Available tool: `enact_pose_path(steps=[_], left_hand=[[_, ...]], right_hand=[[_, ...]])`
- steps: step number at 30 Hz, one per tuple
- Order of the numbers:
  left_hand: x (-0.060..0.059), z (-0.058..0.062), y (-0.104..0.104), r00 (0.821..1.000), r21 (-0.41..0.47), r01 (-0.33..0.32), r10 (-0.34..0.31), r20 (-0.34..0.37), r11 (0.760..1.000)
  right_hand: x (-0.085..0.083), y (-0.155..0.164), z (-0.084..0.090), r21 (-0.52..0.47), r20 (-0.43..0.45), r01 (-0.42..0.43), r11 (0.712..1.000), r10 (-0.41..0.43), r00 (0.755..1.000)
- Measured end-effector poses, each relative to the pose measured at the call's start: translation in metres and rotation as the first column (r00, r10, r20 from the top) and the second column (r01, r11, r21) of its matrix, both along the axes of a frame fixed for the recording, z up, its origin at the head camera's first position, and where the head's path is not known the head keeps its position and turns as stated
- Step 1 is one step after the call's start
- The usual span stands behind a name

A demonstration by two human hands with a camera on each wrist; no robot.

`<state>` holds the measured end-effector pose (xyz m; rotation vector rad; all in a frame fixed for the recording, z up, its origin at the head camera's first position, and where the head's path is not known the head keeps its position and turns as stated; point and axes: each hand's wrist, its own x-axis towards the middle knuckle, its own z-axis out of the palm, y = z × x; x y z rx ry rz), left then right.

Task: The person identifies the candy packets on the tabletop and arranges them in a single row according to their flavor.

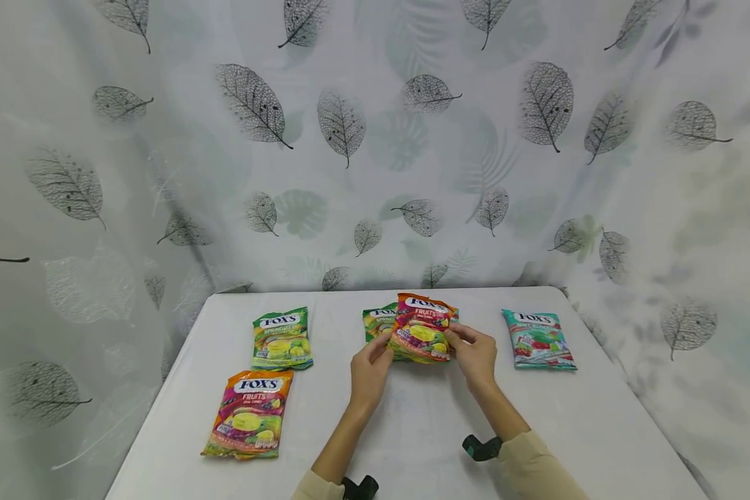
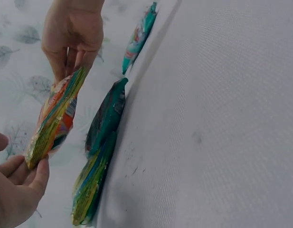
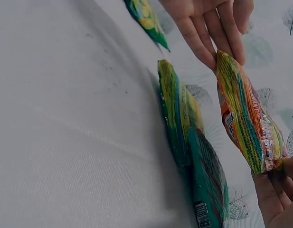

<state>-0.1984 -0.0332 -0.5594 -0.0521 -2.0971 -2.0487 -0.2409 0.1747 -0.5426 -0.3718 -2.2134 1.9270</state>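
the left hand (image 1: 370,368) pinches the lower left corner of the orange and pink foil candy bag (image 1: 421,328), thumb above and fingers curled beneath. the right hand (image 1: 473,353) pinches the bag's right edge between thumb and fingertips. the bag is held just above the white cloth-covered table (image 1: 425,423), near its centre, over the green foil candy bag (image 1: 376,321) lying flat beneath it.

the left wrist view shows the held bag (image 2: 53,118) edge-on and clear of the stack under it, a gap the head view does not resolve. the right wrist view shows the left hand's fingers (image 3: 208,33) nearly straight against the bag's (image 3: 246,123) far end.

only the head view shows the teal foil candy bag (image 1: 539,339) at the right and two more bags at the left.
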Motion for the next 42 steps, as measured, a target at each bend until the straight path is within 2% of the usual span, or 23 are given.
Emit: enact_pose_path(steps=[12, 21, 28, 35, 42], left_hand=[[0.011, -0.001, -0.009, 1.000, 0.031, -0.017, 0.017, 0.015, 0.999], [0.023, -0.003, -0.016, 0.999, 0.044, -0.047, 0.047, 0.006, 0.998], [0.030, -0.005, -0.020, 0.999, 0.045, -0.046, 0.046, 0.000, 0.998], [0.039, -0.006, -0.026, 0.995, 0.038, -0.086, 0.085, 0.047, 0.996], [0.048, -0.008, -0.033, 0.992, 0.070, -0.108, 0.104, 0.071, 0.992]], right_hand=[[0.007, -0.012, -0.002, -0.020, 0.003, -0.015, 1.000, 0.015, 1.000], [0.014, -0.020, -0.005, -0.037, 0.002, -0.044, 0.998, 0.044, 0.999], [0.018, -0.024, -0.007, -0.028, -0.009, -0.058, 0.998, 0.058, 0.998], [0.025, -0.032, -0.010, -0.060, -0.001, -0.075, 0.995, 0.075, 0.997], [0.028, -0.041, -0.011, -0.093, -0.021, -0.086, 0.992, 0.085, 0.996]])
